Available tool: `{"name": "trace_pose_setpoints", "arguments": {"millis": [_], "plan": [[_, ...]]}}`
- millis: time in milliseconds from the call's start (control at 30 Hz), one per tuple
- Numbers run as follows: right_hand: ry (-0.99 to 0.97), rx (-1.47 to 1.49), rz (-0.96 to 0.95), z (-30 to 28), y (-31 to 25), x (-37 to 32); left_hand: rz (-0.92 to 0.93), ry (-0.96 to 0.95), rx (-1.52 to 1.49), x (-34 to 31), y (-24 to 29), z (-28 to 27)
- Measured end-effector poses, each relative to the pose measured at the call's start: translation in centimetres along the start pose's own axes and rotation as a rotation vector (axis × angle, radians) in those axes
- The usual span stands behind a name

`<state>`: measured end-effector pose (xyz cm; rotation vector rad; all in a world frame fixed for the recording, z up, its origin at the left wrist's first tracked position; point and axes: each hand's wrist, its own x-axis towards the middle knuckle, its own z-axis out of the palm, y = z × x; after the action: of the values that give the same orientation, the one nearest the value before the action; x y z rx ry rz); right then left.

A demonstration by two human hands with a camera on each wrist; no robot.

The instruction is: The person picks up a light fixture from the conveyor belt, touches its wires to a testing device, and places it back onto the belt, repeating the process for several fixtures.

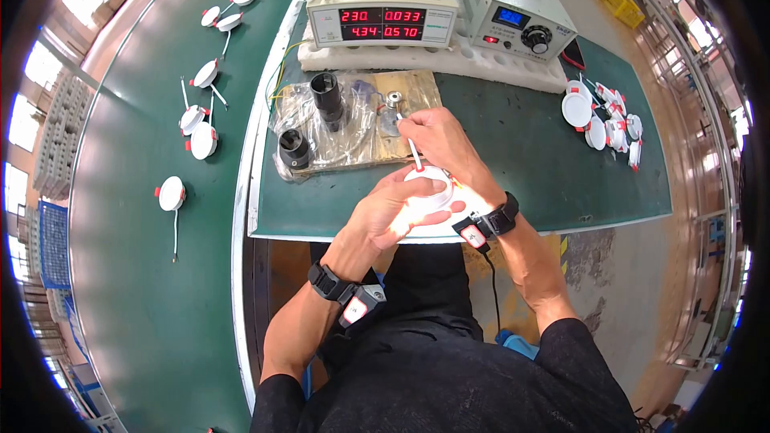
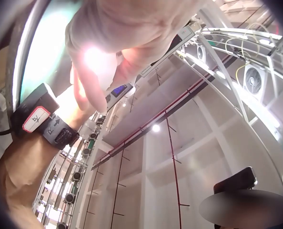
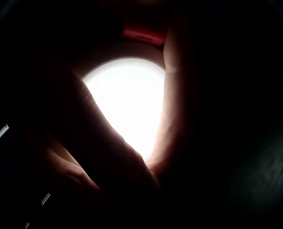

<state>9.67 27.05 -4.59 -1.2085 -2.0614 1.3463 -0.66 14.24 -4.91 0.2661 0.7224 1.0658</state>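
Observation:
My left hand (image 1: 381, 212) grips a round white downlight (image 1: 429, 186) over the front edge of the green table, thumb across its back. The lamp is lit: its face glows bright white between the fingers (image 3: 170, 109) in the right wrist view, with a red clip (image 3: 144, 36) at its rim. A white cable (image 1: 415, 154) runs up from the lamp to my right hand (image 1: 443, 143), which pinches it close to a round metal fitting (image 1: 394, 99) on a wooden board (image 1: 417, 84). The cable's tip is hidden by the fingers.
Two black cylindrical sockets (image 1: 326, 92) stand on plastic wrap left of the board. Behind sit a meter with red digits (image 1: 382, 24) and a grey power unit (image 1: 517, 20). Several downlights (image 1: 595, 132) are piled at right; more lie along the green belt (image 1: 128, 273) at left.

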Motion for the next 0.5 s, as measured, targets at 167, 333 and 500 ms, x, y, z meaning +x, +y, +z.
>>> {"name": "trace_pose_setpoints", "arguments": {"millis": [167,333,500], "plan": [[0.001,0.000,-0.001,0.03,0.00,0.08,-0.007,0.015,-0.019,-0.10,-0.01,0.08],[0.001,0.004,0.007,-0.02,0.13,0.10,-0.004,0.012,-0.027,0.14,-0.19,-0.07],[0.001,0.003,0.006,-0.12,0.00,0.13,0.004,0.015,-0.042,0.07,-0.05,0.10]]}}
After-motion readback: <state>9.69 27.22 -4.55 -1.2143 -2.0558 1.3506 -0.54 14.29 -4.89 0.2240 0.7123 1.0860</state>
